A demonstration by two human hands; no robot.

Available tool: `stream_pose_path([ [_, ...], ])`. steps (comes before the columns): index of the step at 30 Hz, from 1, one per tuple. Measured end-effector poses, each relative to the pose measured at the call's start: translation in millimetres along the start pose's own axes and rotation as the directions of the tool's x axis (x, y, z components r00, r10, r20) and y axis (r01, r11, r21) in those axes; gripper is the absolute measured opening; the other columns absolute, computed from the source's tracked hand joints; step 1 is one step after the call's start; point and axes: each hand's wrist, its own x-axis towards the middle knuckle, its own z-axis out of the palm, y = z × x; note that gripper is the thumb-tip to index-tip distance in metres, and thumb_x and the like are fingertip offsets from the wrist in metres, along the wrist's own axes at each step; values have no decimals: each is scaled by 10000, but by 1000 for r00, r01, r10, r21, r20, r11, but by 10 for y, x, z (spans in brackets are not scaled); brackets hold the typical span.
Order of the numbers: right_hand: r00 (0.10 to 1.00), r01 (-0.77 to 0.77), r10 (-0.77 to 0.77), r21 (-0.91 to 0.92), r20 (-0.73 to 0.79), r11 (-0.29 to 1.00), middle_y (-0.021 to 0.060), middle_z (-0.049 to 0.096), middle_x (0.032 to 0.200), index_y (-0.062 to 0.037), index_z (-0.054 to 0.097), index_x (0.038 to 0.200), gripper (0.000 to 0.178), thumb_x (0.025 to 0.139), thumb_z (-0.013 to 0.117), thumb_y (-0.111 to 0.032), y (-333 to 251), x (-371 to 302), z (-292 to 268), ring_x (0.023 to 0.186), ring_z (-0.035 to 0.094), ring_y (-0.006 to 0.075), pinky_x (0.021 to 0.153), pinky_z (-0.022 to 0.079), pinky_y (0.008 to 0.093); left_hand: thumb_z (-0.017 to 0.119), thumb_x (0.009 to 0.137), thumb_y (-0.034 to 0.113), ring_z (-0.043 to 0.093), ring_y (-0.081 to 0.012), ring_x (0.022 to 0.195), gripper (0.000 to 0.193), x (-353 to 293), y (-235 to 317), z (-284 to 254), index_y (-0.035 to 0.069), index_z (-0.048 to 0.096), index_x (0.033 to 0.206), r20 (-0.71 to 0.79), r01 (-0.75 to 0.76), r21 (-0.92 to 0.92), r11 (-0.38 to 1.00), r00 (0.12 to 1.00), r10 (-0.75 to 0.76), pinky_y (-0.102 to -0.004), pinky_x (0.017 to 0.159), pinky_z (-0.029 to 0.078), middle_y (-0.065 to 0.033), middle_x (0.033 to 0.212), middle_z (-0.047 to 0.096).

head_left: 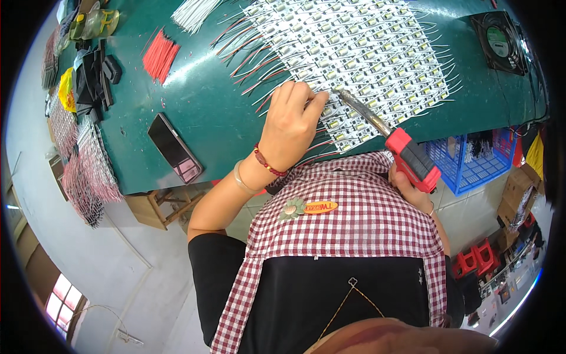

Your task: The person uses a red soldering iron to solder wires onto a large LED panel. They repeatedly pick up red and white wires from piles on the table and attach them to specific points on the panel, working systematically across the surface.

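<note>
A large panel of small white circuit boards (365,56) lies on the green table. Yellowish components dot it, and thin wires stick out along its sides, red and black ones on the left. At the panel's lower left edge my left hand (290,121) is closed in a pinch; whatever sits between the fingertips is too small to make out. My right hand (408,187) is wrapped round the red and black handle of a soldering iron (411,160). The iron's metal tip points up and left, over the boards and close to my left fingertips.
A bundle of red wires (160,56) and a bundle of white wires (196,13) lie at the far left. A phone (175,147) rests near the table's front edge. At the far right stands a black fan (500,42). Below the right edge is a blue crate (471,162).
</note>
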Motion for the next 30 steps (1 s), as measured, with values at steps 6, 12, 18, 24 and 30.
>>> stream_pose_path([
  [6, 999, 19, -17, 45, -39, 999, 145, 647, 862, 1, 658, 934, 187, 768, 688, -80, 0, -31, 2, 730, 635, 313, 645, 498, 362, 646, 700, -64, 508, -224, 735, 284, -6, 19, 10, 47, 677, 959, -4, 7, 23, 1000, 1000, -7, -341, 659, 422, -58, 782, 483],
  [12, 1000, 8, -8, 39, 4, 999, 146, 651, 863, 0, 665, 936, 185, 777, 680, -94, 9, -26, -20, 733, 635, 314, 651, 499, 370, 652, 701, -55, 508, -222, 733, 270, 8, 32, 9, 46, 680, 950, -4, 12, 27, 1000, 1000, -11, -344, 661, 415, -56, 773, 480],
  [18, 999, -5, 9, 91, -41, 996, 138, 647, 848, 1, 665, 925, 184, 778, 680, -109, 22, -81, -20, 725, 631, 296, 649, 491, 358, 655, 717, -15, 509, -203, 724, 237, 50, 42, -55, 58, 690, 940, 27, -22, 104, 994, 999, 19, -337, 657, 387, -42, 756, 485],
  [24, 999, -24, 22, 81, 29, 996, 128, 634, 826, 5, 654, 898, 179, 780, 682, -127, -63, 31, -20, 711, 624, 279, 625, 482, 344, 637, 727, -10, 510, -208, 729, 234, 26, 28, -50, 48, 687, 948, 43, -20, 78, 997, 999, 17, -340, 661, 390, -48, 768, 488],
  [30, 999, 47, -48, -23, -22, 999, 112, 626, 791, 3, 644, 864, 173, 809, 679, -158, 33, 2, 10, 672, 618, 236, 582, 470, 334, 621, 732, -3, 507, -211, 739, 234, 51, 40, -39, 38, 683, 954, 60, -33, 83, 996, 998, 28, -342, 663, 393, -54, 773, 478],
])
